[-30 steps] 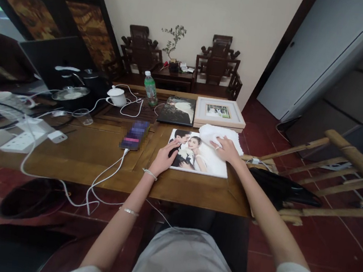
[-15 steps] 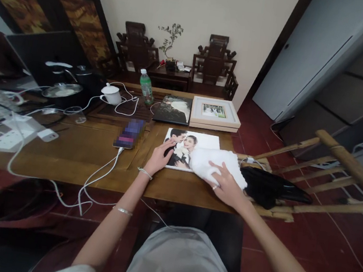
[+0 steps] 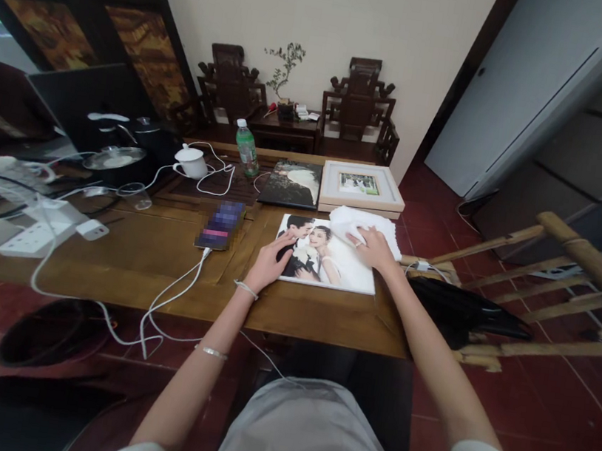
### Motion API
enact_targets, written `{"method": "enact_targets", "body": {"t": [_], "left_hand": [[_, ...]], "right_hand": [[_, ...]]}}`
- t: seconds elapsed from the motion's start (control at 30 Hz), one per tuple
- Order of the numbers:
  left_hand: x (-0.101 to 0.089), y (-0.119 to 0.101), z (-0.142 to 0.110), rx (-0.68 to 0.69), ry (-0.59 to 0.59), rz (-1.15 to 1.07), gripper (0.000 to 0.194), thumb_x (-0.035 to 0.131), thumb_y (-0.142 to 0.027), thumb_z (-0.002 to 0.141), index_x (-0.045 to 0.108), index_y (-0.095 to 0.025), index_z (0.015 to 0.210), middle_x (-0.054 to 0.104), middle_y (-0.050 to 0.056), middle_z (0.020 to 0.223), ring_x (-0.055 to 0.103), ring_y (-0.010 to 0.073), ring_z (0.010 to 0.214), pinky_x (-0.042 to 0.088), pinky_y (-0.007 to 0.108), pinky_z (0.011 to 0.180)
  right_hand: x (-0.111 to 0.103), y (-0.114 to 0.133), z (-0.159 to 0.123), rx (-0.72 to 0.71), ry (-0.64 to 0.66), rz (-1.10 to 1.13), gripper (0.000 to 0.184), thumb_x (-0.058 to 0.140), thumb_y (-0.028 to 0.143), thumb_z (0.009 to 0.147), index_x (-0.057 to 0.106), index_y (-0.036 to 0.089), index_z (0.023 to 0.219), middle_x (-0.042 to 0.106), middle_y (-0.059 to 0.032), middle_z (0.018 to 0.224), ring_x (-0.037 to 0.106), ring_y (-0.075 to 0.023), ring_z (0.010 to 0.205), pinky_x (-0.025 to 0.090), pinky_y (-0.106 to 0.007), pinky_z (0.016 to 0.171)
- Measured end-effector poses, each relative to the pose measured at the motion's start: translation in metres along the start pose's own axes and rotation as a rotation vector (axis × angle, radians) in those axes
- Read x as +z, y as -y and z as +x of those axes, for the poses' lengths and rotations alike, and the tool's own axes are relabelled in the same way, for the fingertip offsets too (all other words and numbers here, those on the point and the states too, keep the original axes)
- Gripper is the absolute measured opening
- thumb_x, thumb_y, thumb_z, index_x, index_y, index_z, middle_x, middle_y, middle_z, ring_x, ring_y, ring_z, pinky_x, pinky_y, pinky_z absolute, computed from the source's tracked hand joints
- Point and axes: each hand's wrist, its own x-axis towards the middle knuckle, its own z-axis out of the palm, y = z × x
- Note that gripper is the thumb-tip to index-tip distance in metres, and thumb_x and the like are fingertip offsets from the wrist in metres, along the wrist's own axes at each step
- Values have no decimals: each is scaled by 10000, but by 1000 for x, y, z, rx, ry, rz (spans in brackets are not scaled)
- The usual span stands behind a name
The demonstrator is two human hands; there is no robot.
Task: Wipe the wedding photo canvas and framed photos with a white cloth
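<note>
A wedding photo panel (image 3: 328, 274) with a white border lies flat on the wooden table in front of me. My left hand (image 3: 272, 259) rests on its left edge, fingers stretched out over the picture. At the panel's upper right, my right hand (image 3: 373, 249) grips a white cloth (image 3: 349, 221) and presses it down. The cloth covers that corner and reaches past the panel's edge. Just beyond lie a dark photo panel (image 3: 278, 186) and a light wooden picture frame (image 3: 401, 201), which sits on another flat light piece.
A phone (image 3: 221, 223) on a charging cable lies left of the panel. Farther left are a power strip (image 3: 36, 237), a lidded white cup (image 3: 191, 163) and a kettle. A green bottle (image 3: 247, 149) stands behind. A bamboo chair (image 3: 505, 243) with a black bag is at right; another person's hand shows far left.
My right hand has pushed the cloth away from me, from the panel's lower right to its upper right, uncovering more of the picture. My left hand stays on the left edge.
</note>
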Motion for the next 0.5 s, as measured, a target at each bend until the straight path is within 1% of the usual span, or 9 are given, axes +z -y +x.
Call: {"method": "enact_targets", "body": {"t": [0.1, 0.17, 0.27, 0.37, 0.43, 0.5], "left_hand": [[0, 0, 0, 3, -4, -1, 299, 484, -237, 892, 637, -180, 1143, 569, 94, 1332, 465, 215, 1301, 360, 418, 1113], [1, 0, 0, 4, -5, -2, 302, 482, -234, 892, 637, -171, 1144, 569, 101, 1331, 466, 214, 1300, 357, 413, 1115], [1, 1, 0, 0, -4, -1, 305, 483, -239, 894, 638, -154, 1143, 576, 117, 1320, 469, 219, 1298, 356, 412, 1116], [2, 2, 0, 1, -5, -3, 314, 483, -241, 894, 637, -136, 1147, 560, 130, 1335, 471, 225, 1297, 355, 408, 1117], [3, 2, -1, 1, -4, -4, 315, 479, -237, 894, 637, -136, 1148, 549, 129, 1347, 470, 225, 1297, 355, 406, 1118], [3, 2, -1, -4, -2, -5, 311, 475, -236, 895, 636, -153, 1147, 541, 114, 1358, 466, 225, 1300, 357, 409, 1117]], "right_hand": [[-1, -1, 1, -3, 5, 2, 288, 406, 350, 956, 651, 199, 946, 697, -87, 1008, 593, -276, 995, 358, -461, 985], [-2, 7, -7, -13, 6, -1, 277, 413, 341, 953, 647, 192, 963, 688, -105, 1044, 585, -285, 1030, 339, -491, 1001], [-5, 28, -33, -55, 21, -5, 256, 433, 312, 942, 641, 182, 1017, 637, -145, 1184, 519, -303, 1169, 283, -548, 1046], [-10, 55, -68, -129, 72, 2, 221, 465, 262, 918, 648, 187, 1016, 622, -149, 1217, 440, -296, 1274, 214, -585, 1089], [-13, 69, -88, -188, 108, 15, 207, 475, 224, 899, 657, 176, 985, 619, -169, 1216, 420, -291, 1297, 207, -594, 1096], [-15, 77, -97, -235, 131, 24, 196, 486, 198, 879, 664, 157, 949, 593, -203, 1244, 430, -296, 1290, 230, -593, 1091]]}}
